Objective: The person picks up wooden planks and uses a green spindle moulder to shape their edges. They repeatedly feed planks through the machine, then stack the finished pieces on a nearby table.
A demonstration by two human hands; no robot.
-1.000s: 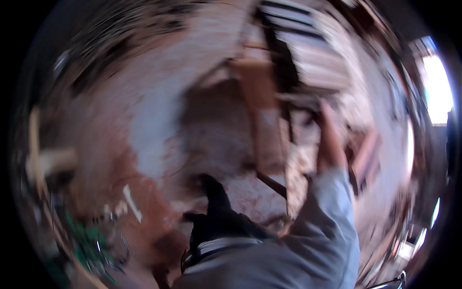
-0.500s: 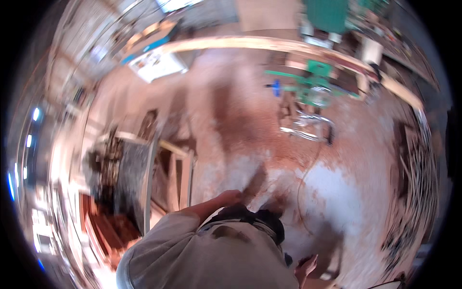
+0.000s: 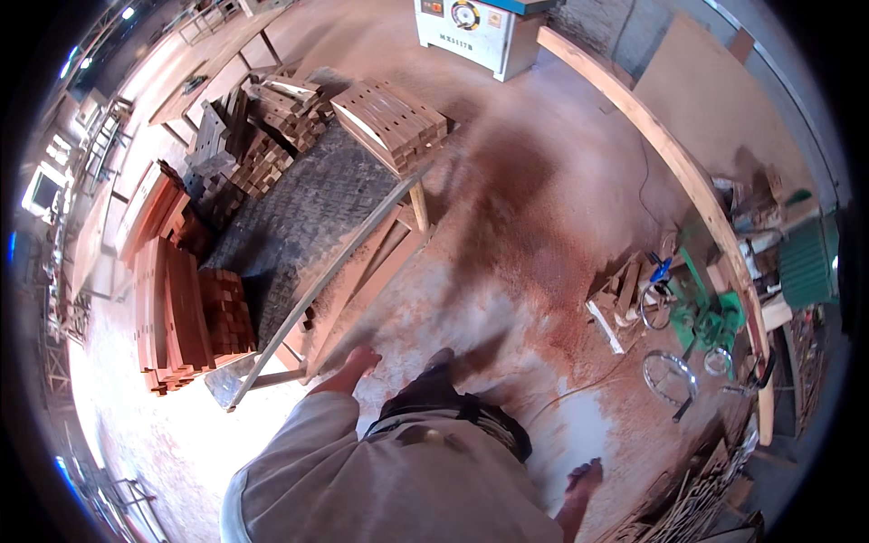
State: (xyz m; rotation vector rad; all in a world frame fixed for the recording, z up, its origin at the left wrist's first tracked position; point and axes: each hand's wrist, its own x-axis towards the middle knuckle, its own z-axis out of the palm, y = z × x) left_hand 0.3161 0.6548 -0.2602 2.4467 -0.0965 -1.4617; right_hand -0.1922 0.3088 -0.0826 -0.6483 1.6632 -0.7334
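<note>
My left hand [image 3: 365,358] hangs beside the near edge of a dark-topped work table [image 3: 317,204], apart from it, with loose fingers and nothing visible in it. Lower right, my right hand [image 3: 586,474] hangs over the floor, its fingers slightly bent and seemingly empty. Stacked on the table are reddish curved wooden pieces [image 3: 167,312], a pile of short wooden blocks [image 3: 228,312] and a stack of slotted wooden boards [image 3: 389,118]. Below the table's edge, long boards [image 3: 348,294] lean or rest on its frame.
A green machine with shiny handwheels [image 3: 711,317] stands at the right, beside a long pale wooden beam [image 3: 674,154]. A white machine cabinet [image 3: 471,36] is at the far side. Thin wood strips [image 3: 697,498] lie lower right. Reddish sawdust [image 3: 543,281] and a thin cable [image 3: 579,389] cover parts of the floor.
My view has turned left: the green machine and beam have shifted right, and the loaded table has come further into view. My left hand has moved left in the picture; both hands still hang low.
</note>
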